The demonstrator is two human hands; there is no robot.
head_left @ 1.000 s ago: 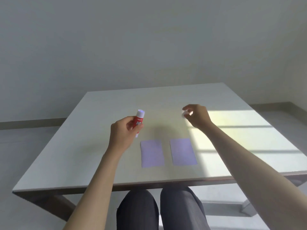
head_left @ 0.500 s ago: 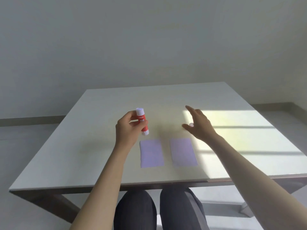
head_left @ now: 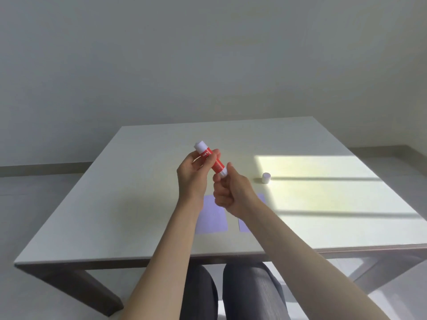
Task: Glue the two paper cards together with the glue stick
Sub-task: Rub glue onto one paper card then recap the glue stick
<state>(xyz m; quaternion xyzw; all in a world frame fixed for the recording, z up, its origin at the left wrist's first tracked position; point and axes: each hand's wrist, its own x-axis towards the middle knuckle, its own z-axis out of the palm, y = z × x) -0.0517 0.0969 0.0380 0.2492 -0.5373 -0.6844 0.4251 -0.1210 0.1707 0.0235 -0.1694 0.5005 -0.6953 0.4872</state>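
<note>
L hand (head_left: 193, 179) grips glue stick (head_left: 211, 159) mid-barrel, tilted; R hand (head_left: 231, 195) pinches its base knob, prob to wind glue up. Cap (head_left: 266, 177) off, right of both. Cards (head_left: 211, 215) on worktop (head_left: 115, 204) beneath.

Soft, even daylight overall; wall (head_left: 208, 54) dim grey, no glare. Bright sunlit patch on table (head_left: 323, 181) right of right hand (head_left: 233, 195), crossed by two thin dark shadow bars. Cap (head_left: 266, 177) at patch edge throws short shadow leftward. Faint shadow under left hand (head_left: 193, 179). Wide-angle bending at table edges, forearms stretched. Slight compression softness; focus otherwise even.
</note>
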